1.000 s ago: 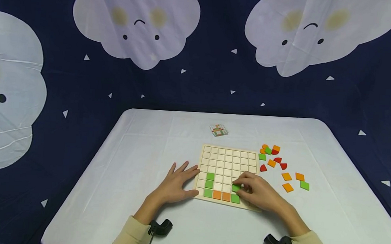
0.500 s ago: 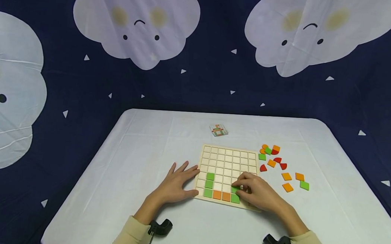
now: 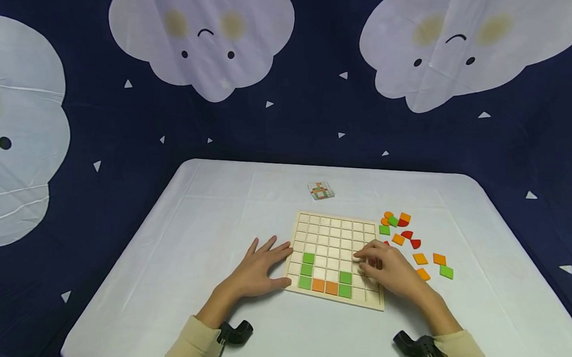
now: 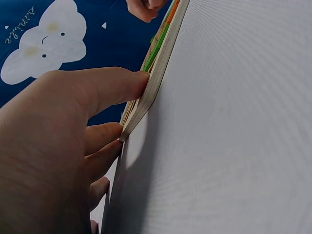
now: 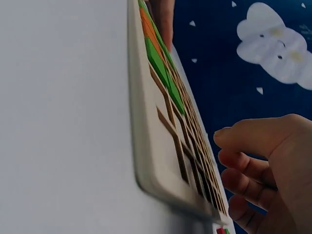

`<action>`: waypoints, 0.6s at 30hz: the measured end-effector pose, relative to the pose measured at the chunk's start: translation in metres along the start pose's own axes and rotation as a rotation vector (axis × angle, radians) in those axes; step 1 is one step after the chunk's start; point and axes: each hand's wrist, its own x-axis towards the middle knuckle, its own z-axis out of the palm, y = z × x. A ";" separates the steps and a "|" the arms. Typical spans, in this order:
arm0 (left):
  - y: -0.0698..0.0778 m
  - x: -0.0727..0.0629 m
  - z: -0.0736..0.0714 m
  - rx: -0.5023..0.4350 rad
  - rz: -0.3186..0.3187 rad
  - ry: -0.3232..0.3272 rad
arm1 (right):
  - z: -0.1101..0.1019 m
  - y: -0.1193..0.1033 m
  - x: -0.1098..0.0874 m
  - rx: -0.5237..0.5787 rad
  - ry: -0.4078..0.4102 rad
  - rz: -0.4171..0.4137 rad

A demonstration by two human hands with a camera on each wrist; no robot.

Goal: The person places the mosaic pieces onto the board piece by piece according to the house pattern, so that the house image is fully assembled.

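Note:
A pale wooden grid board (image 3: 333, 239) lies on the white table. Along its left edge my left hand (image 3: 256, 269) rests with spread fingers, the thumb (image 4: 122, 85) touching the near part of the rim. A column of green square tiles (image 3: 307, 270) fills cells at the left, two orange tiles (image 3: 318, 285) lie side by side in the front, and two green tiles (image 3: 345, 278) are stacked in a column to their right. My right hand (image 3: 395, 270) hovers over the board's right side. Its fingers are loosely bent, and in the right wrist view nothing shows between them.
Loose orange, green and red pieces (image 3: 398, 239) lie scattered right of the board, some partly behind my right hand. Beyond the board is a small patterned card (image 3: 321, 190). A dark blue cloth with clouds (image 3: 201, 31) hangs behind the table.
My right hand has let go of the upper right green tile, now flat in its cell, and has moved up and to the right. My left hand has stayed put.

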 end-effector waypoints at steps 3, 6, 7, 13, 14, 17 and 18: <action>0.000 0.000 -0.001 -0.003 0.002 -0.001 | -0.005 0.010 0.002 -0.013 0.027 0.013; 0.000 0.000 -0.001 -0.008 0.005 -0.003 | -0.010 0.019 0.005 -0.024 0.044 0.045; 0.000 0.000 -0.001 -0.007 0.004 -0.005 | -0.012 0.022 0.006 -0.029 0.048 0.055; -0.003 0.001 0.001 0.015 0.002 -0.006 | -0.019 0.041 0.015 -0.056 0.090 0.103; -0.003 0.001 0.001 0.012 0.002 -0.005 | -0.019 0.044 0.017 -0.061 0.099 0.107; -0.003 0.001 0.002 0.003 -0.002 -0.008 | -0.020 0.053 0.020 -0.079 0.123 0.122; -0.003 0.001 0.002 0.002 -0.003 -0.009 | -0.020 0.056 0.021 -0.086 0.127 0.127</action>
